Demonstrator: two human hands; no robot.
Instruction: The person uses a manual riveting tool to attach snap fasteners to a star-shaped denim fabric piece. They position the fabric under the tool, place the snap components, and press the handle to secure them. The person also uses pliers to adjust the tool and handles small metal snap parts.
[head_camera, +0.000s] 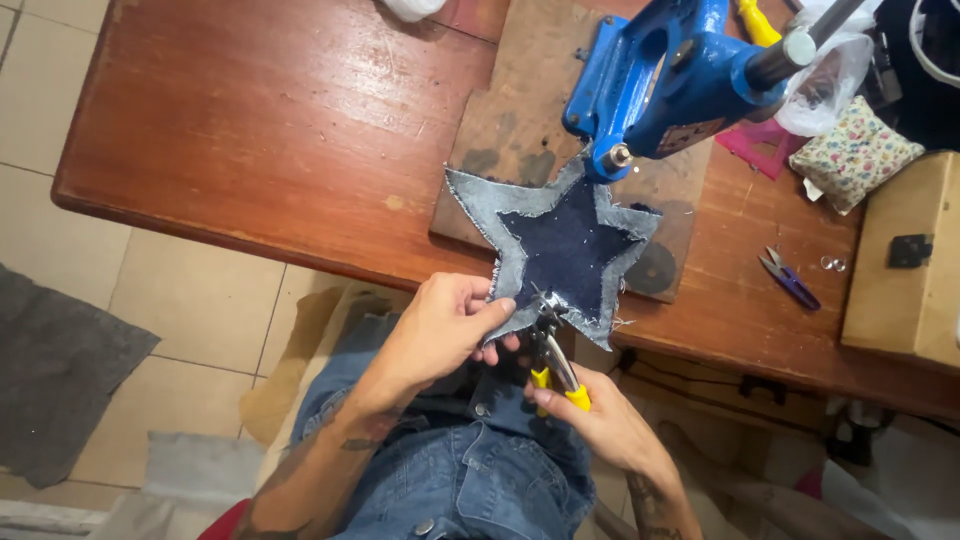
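Big wooden table (250, 130) with a blue press (670, 80) bolted on a board, so the denim star (565, 250) hangs off the near edge within reach. Left hand (440, 325) pinches the star's lower point to keep it flat; right hand (600, 415) is wrapped round yellow-handled pliers (550, 345), whose tips bite that same point

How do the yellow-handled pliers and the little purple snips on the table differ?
The pliers have yellow handles; the snips are purple. The pliers are gripped in the right hand, their tip on the denim star; the snips lie untouched on the wooden table. The pliers look larger. Both are metal-tipped hand tools.
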